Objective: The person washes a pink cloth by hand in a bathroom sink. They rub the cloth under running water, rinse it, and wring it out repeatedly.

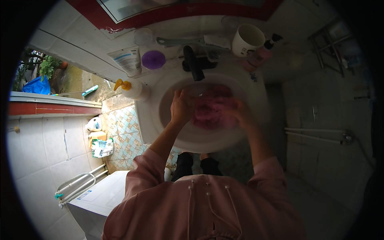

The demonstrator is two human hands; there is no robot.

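Note:
A wet-looking pink cloth lies bunched in the white washbasin, below a black faucet. My left hand is at the cloth's left edge, its back turned up; whether its fingers grip the cloth is hidden. Over the right edge of the cloth is my right hand, blurred, and its fingers cannot be made out clearly. Both forearms reach over the basin's front rim, with pink sleeves pushed up.
Behind the faucet are a long-handled brush, a purple scrubber, a tube, a white cup and a pink pump bottle. A yellow-topped pump bottle stands at the basin's left corner. A white appliance is lower left.

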